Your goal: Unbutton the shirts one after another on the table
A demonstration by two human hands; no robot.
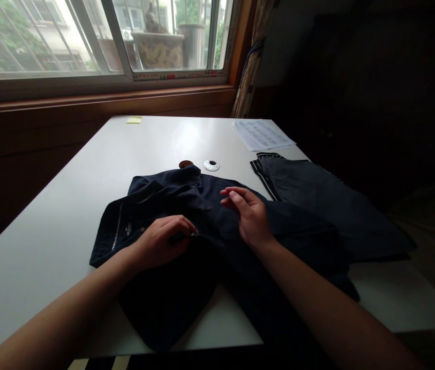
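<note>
A pair of dark navy trousers (205,198) lies rumpled across the white table, its waistband with a pale inner trim turned to the left. My left hand (167,236) is closed on the cloth near the fly, where a small shiny spot shows at the fingertips. To the right, my right hand (250,213) is raised just over the trousers, thumb and index finger pinched together. Anything thin between those fingers is too small to make out. Past the trousers sit a white round disc (206,165) with a dark centre and a brown round object (185,164).
A dark folded garment (317,200) with striped edges lies on the right side of the white table (48,216). Printed sheets (263,134) rest at the far right corner, a yellow sticky note (134,119) at the far left. A window (163,41) stands behind.
</note>
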